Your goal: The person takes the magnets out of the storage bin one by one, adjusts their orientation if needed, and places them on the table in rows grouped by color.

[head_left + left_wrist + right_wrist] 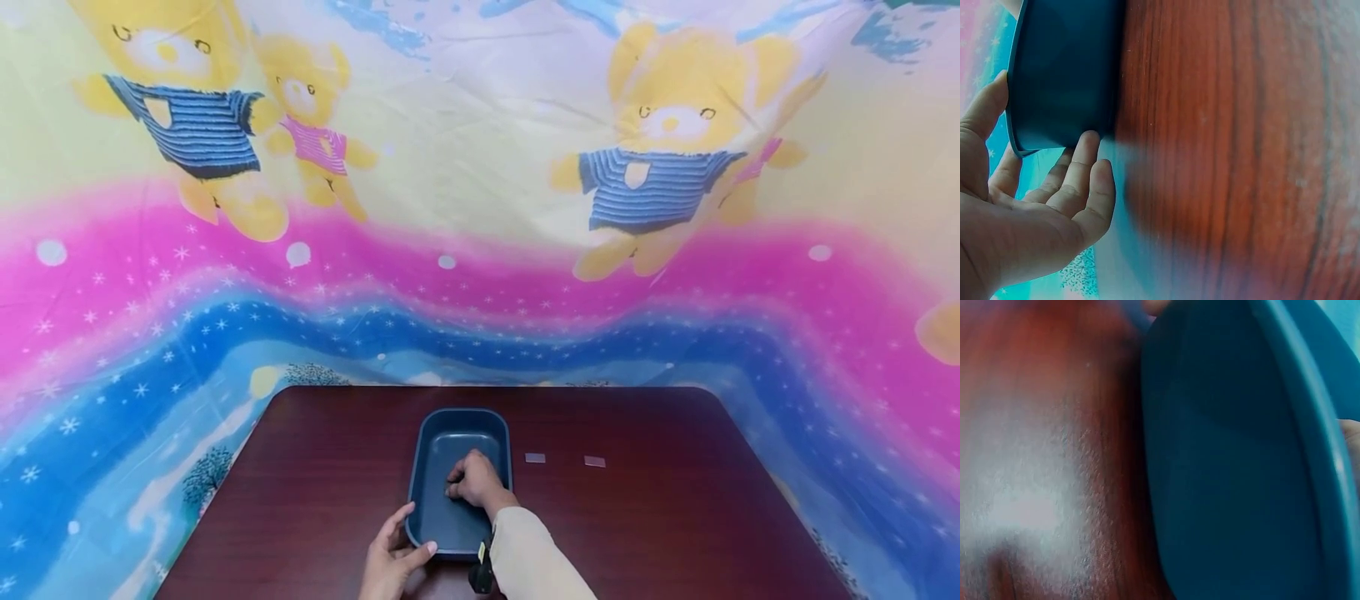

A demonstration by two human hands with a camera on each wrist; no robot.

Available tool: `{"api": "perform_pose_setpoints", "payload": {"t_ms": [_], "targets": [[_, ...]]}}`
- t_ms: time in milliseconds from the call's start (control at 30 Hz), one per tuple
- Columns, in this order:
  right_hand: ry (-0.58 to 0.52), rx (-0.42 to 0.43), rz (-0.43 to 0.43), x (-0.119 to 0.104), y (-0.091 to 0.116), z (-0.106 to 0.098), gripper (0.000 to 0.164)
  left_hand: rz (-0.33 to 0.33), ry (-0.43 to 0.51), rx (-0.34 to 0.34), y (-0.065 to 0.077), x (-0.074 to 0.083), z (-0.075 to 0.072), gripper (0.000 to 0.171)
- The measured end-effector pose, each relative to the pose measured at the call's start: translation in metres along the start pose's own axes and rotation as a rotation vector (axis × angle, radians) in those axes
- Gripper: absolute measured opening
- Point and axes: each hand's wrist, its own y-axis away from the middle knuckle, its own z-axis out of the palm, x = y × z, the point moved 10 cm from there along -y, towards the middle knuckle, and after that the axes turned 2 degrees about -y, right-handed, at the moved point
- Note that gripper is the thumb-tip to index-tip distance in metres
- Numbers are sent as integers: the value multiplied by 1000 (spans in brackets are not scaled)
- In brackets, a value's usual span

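A dark blue-grey rectangular tray (450,533) with rounded corners stands on the table. My left hand (392,557) holds its near left corner, thumb at the near rim and fingers along the left side. In the left wrist view, the thumb of the left hand (1035,212) touches the rim and the other fingers lie by the outer wall. My right hand (477,481) reaches over the right rim into the tray, fingers curled and pointing left. Whether it pinches something small is hidden. The right wrist view shows mostly the tray's outer wall (1229,456).
Two small, pale, see-through rectangular pieces, a nearer one (535,458) and a farther one (595,461), lie right of the tray. The dark red-brown wooden table (660,517) ends at a bear-printed cloth (480,325) behind it.
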Motion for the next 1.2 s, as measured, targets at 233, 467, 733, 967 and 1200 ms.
{"api": "perform_pose_setpoints", "payload": {"t_ms": [233, 467, 733, 967, 1200], "targets": [[-80, -29, 31, 1, -4, 3, 11, -9, -9, 21, 1, 0, -2, 74], [-146, -48, 38, -3, -5, 1, 12, 17, 8, 21, 0, 1, -2, 75], [-187, -38, 34, -4, 3, 1, 13, 1, 15, 2, 2, -3, 0, 75], [-219, -25, -5, -14, 14, -20, 14, 2, 35, 30, 0, -1, -1, 75], [-199, -36, -36, -24, 23, -36, 14, 11, 19, 37, 1, 1, -1, 75]]}}
